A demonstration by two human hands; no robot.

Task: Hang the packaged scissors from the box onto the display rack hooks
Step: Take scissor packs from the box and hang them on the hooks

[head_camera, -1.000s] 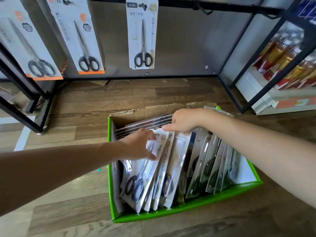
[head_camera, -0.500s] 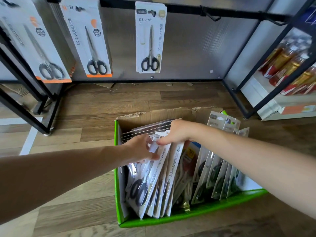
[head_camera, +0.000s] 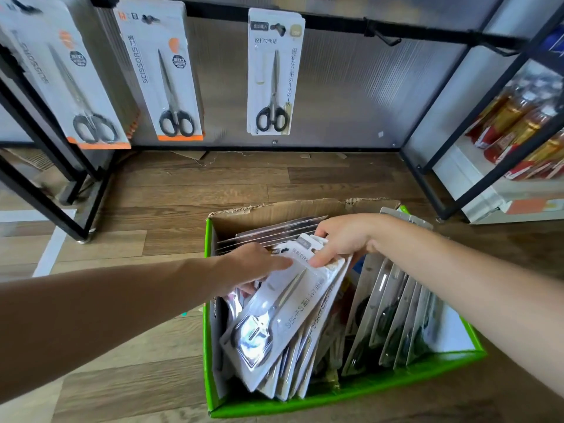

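Now left hand (head_camera: 253, 267) grips scissors pack (head_camera: 274, 315) by left edge, right hand (head_camera: 345, 239) pinches its top, inside green box (head_camera: 335, 398).

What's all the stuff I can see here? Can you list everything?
box: one, green outside, brown card inside, on the floor.
held packs: a fanned bunch, white, box's left side.
other packs: several, clear-fronted, standing at box's right side.
hanging packs: three hooks' worth, white, two with orange bottoms, on the rack.
rack: one, black, behind the box.
empty hooks: two seen, black, right along the rack.
bottles: many, red and amber, shelf at right.
floor: brown wood.
left hand: one, holds the held packs.
right hand: one, pinches their tops.
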